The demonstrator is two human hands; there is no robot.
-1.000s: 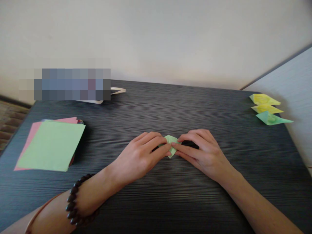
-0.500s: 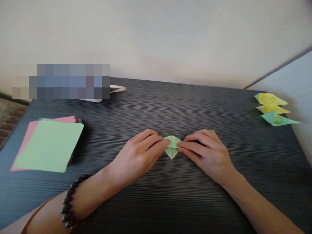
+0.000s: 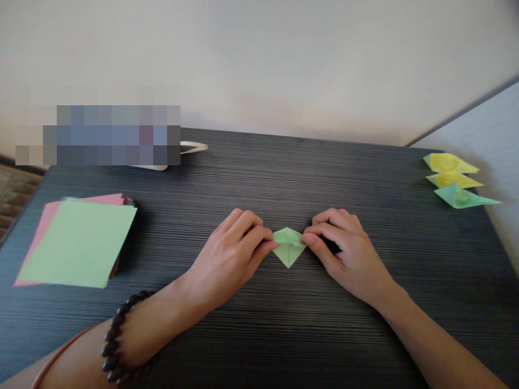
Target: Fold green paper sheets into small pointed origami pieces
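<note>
A small piece of light green origami paper (image 3: pixel 288 254), folded to a diamond-like shape with a crease down its middle, is between my hands just above or on the dark table. My left hand (image 3: pixel 233 251) pinches its left corner between thumb and forefinger. At the right corner, my right hand (image 3: pixel 348 251) has the paper between thumb and fingertips. The point of the folded paper faces me. A beaded bracelet (image 3: pixel 115 335) circles my left wrist.
On the left lies a stack of square paper, a green sheet (image 3: pixel 81 243) over a pink one (image 3: pixel 40 232). Two yellow folded shapes (image 3: pixel 450 162) and a green folded shape (image 3: pixel 458 195) sit at the far right. Blurred items and a white loop (image 3: pixel 198 146) are at the back left.
My fingers have drawn outward toward the side corners, so more of the folded paper shows. My right thumb now lies at its right corner.
</note>
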